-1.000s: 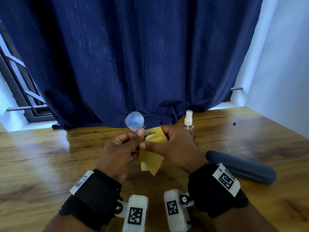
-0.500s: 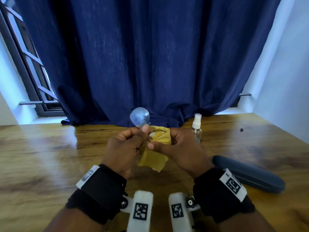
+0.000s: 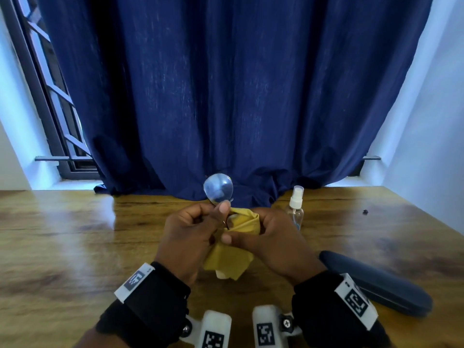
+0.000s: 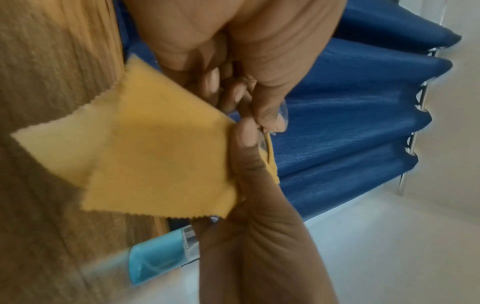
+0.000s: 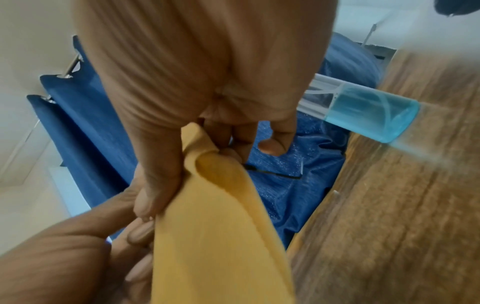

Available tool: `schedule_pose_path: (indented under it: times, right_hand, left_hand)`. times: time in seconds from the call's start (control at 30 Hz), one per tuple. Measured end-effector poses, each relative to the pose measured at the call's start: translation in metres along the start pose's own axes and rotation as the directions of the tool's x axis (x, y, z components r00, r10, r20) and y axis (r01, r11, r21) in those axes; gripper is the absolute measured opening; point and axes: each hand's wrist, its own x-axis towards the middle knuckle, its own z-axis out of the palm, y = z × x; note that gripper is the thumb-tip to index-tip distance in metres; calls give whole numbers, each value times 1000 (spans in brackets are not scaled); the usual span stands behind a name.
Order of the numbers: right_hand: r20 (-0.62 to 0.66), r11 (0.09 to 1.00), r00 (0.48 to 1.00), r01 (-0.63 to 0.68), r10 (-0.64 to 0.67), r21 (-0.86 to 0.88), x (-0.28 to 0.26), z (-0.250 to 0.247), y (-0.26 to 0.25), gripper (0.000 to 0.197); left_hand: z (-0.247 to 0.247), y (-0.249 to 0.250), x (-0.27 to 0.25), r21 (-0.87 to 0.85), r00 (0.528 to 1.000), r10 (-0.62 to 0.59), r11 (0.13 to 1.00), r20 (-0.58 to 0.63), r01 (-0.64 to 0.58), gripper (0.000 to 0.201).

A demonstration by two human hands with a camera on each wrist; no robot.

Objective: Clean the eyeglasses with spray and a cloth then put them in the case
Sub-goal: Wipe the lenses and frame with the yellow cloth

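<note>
Above the middle of the wooden table (image 3: 75, 234) I hold thin-framed eyeglasses (image 3: 218, 188); one round lens sticks up past my left hand (image 3: 193, 229), which pinches the frame near the bridge. My right hand (image 3: 261, 234) grips a yellow cloth (image 3: 236, 257) wrapped round the other lens, thumb on the near side; that lens is mostly hidden. In the left wrist view the yellow cloth (image 4: 155, 156) hangs below the fingers. The right wrist view shows the cloth (image 5: 221, 226) and a thin black temple arm (image 5: 272, 173). A clear spray bottle (image 3: 295, 209) stands just right of my hands.
A dark blue glasses case (image 3: 376, 282) lies closed on the table to the right. A dark blue curtain (image 3: 226, 96) hangs along the table's far edge. A small black speck (image 3: 365, 211) lies far right. White walls flank the table.
The head camera has tilted up. My hands keep their hold, and the right thumb has slid over the cloth-covered lens.
</note>
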Motion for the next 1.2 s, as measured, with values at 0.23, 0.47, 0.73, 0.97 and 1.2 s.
schedule_pose_path:
  times: [0.23,0.47,0.73,0.97,1.2]
  right_hand:
    - [-65,1000,998,21,-21,-4,0,-1,1,22]
    - [-37,996,999,-17,20,83,1,-5,-2,21]
    - [-129,939,982,-88,138,334,1,-6,-3,16]
    - [-219,827,958,-33,187,561,7,-16,2,33]
    - [-215,832,970,28,111,555,4,-14,-6,30]
  left_hand:
    - [-1,-1,-1,59,998,64,996,10,-65,17]
    - [-12,4,4,78,999,29,997,-15,-27,34]
    - [-13,-3,6,203,990,133,969,50,-141,28]
    - [-12,0,5,202,983,172,962,68,-182,26]
    - [-7,-5,2,377,961,192,890,197,-255,9]
